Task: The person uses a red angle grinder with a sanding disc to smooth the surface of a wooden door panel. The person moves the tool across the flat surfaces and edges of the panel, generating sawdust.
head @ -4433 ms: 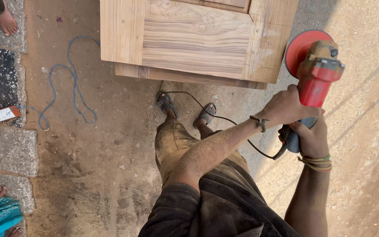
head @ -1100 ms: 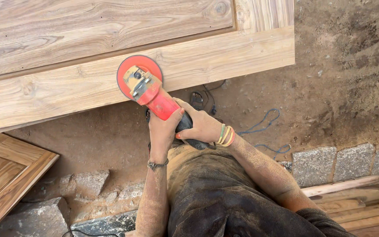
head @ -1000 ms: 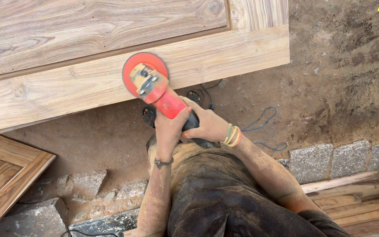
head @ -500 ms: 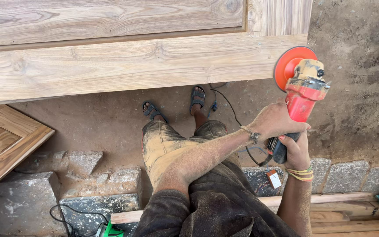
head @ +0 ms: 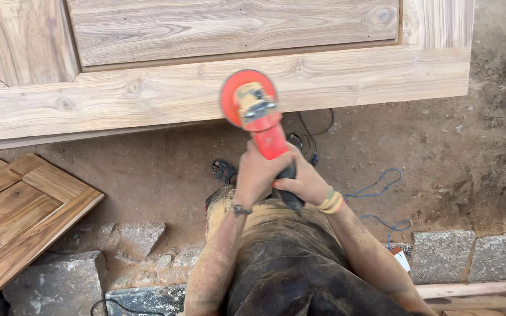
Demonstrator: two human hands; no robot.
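I hold a red angle grinder (head: 260,120) with both hands; its round orange-red disc sits at the lower rail of a pale wooden door (head: 206,82) lying flat in front of me. My left hand (head: 257,171) wraps the red body from the left. My right hand (head: 303,181), with coloured bangles on the wrist, grips the dark rear handle. The tool's head is blurred. My sandalled foot (head: 225,171) shows below the door's edge, on the sandy ground.
A second wooden panel (head: 19,210) lies at the lower left. Grey stone blocks (head: 469,254) and rubble run along the bottom. A blue cord (head: 382,187) and a black cable (head: 314,131) lie on the dirt. Wooden planks (head: 475,289) sit at the bottom right.
The grinder swung from off the door's right end back left onto the lower rail. My arms uncrossed, and the view shifted left along the door.
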